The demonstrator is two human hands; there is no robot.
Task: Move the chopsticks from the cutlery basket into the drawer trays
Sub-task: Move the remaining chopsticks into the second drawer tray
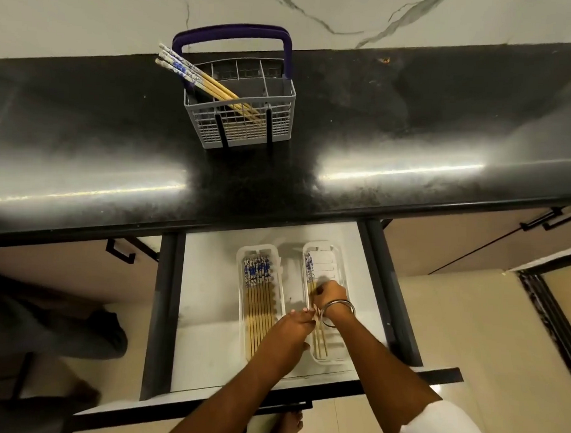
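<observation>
A grey cutlery basket (246, 116) with a purple handle stands on the black counter; several blue-patterned bamboo chopsticks (198, 78) lean out of its left side. Below, the drawer (208, 311) is pulled out with two clear trays. The left tray (243, 257) holds several chopsticks (257, 300) lying lengthwise. The right tray (339, 267) holds a few chopsticks (309, 266). My right hand (331, 295), with a metal bangle on its wrist, and my left hand (294, 326) both rest over the right tray, fingers closed around those chopsticks.
The black counter (412, 130) juts out over the drawer's back. Closed cabinet fronts with black handles (552, 218) flank the drawer. A bare foot (288, 424) is on the floor under the drawer front. A dark bundle (60, 331) lies at the lower left.
</observation>
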